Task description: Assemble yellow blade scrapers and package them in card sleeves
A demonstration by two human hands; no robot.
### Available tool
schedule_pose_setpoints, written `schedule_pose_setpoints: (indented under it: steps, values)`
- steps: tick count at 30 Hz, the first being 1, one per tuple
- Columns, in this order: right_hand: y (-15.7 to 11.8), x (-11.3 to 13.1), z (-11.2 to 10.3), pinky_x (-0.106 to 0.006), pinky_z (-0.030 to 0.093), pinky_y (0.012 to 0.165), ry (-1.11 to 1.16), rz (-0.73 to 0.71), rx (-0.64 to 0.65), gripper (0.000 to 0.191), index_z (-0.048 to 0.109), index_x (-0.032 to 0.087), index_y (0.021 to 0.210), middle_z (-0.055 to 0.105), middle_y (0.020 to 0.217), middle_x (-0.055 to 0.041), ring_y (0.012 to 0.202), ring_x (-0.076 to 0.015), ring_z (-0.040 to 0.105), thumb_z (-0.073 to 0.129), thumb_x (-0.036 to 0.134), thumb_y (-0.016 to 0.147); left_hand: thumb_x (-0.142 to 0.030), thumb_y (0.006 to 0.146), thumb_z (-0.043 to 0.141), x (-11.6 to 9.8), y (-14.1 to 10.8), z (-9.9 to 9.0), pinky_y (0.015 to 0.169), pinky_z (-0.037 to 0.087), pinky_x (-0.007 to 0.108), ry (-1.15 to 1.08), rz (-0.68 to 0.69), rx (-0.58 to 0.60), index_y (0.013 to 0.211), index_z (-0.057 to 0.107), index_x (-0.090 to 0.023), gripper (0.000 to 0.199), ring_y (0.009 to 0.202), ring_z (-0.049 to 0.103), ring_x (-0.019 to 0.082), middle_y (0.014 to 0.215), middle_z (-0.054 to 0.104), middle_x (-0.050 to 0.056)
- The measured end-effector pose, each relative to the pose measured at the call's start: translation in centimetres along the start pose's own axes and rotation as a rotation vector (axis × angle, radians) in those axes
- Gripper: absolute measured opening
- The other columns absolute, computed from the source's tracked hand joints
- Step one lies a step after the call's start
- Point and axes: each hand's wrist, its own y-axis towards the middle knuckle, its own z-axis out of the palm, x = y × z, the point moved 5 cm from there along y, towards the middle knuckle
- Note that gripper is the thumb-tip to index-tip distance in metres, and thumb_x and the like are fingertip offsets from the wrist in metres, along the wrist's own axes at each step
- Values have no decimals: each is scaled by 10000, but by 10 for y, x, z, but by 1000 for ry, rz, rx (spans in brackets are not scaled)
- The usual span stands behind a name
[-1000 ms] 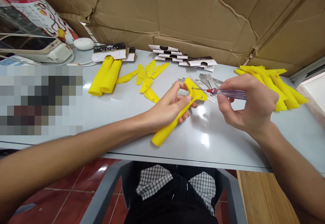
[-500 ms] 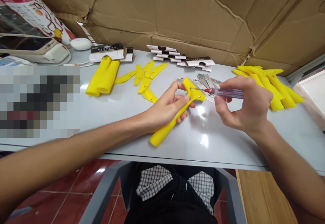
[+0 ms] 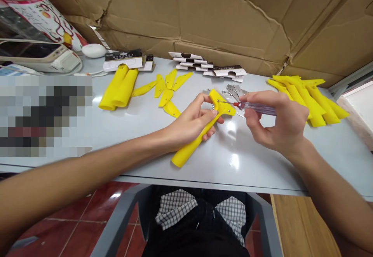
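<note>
My left hand (image 3: 195, 123) is closed round the neck of a yellow plastic scraper (image 3: 190, 146), its wide head up and its round handle slanting down left. Two small screws show in the head, and a metal blade edge shows along its far side. In my right hand (image 3: 281, 123) is a screwdriver (image 3: 258, 108) with a clear purplish handle and red collar. Its thin shaft points left, with the tip at the left screw. Loose metal blades (image 3: 234, 91) and small screws lie behind the scraper head, partly hidden.
Yellow head plates (image 3: 166, 97) lie loose left of centre. Two yellow scraper handles (image 3: 118, 88) with black-and-white cards stand beyond. Folded cards (image 3: 190, 61) lie at the back by the cardboard wall (image 3: 210, 16). More yellow handles (image 3: 313, 101) are piled right. A mouse (image 3: 93, 50) sits back left.
My right hand and the screwdriver handle have shifted slightly left and down, the tip staying at the same screw. My left hand and the scraper have hardly moved.
</note>
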Motion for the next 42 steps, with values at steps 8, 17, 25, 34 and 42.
schedule_pose_setpoints:
  steps: [8, 17, 25, 34, 42]
  values:
    - [6, 4, -2, -305, 571, 538, 89, -77, -32, 362, 581, 285, 1155, 742, 981, -22, 779, -200, 735, 681, 136, 840, -282, 1039, 555, 0, -1, 0, 483, 420, 225, 9, 12, 9, 1096, 409, -255, 159, 507, 530, 75, 915, 712, 33]
    - [9, 3, -6, -281, 435, 467, -132, -97, -110, 145, 604, 263, 926, 656, 693, 49, 512, -116, 571, 718, 181, 890, -263, 1052, 531, 0, 0, 1, 474, 425, 228, 31, -1, 5, 1079, 404, -257, 130, 499, 528, 71, 931, 709, 35]
    - [8, 2, -7, -296, 459, 492, -60, -40, -70, 238, 602, 267, 1020, 699, 813, 35, 520, -125, 588, 684, 150, 829, -254, 1045, 550, 1, 0, -1, 481, 439, 226, -12, -1, 1, 1082, 412, -255, 142, 504, 538, 66, 985, 731, 55]
    - [8, -1, -8, -294, 358, 432, -227, -1, -118, 155, 606, 255, 867, 602, 547, 67, 421, -121, 526, 744, 318, 894, -252, 1057, 519, -1, 0, 0, 473, 420, 228, 14, 0, -14, 1078, 394, -259, 127, 492, 520, 68, 920, 701, 26]
    - [11, 4, -7, -351, 536, 571, -88, -114, -122, 290, 591, 276, 1056, 713, 895, -28, 742, -223, 685, 683, 158, 807, -272, 1042, 553, 1, 0, -1, 476, 422, 234, 3, -2, -2, 1087, 408, -260, 152, 500, 530, 75, 914, 709, 28]
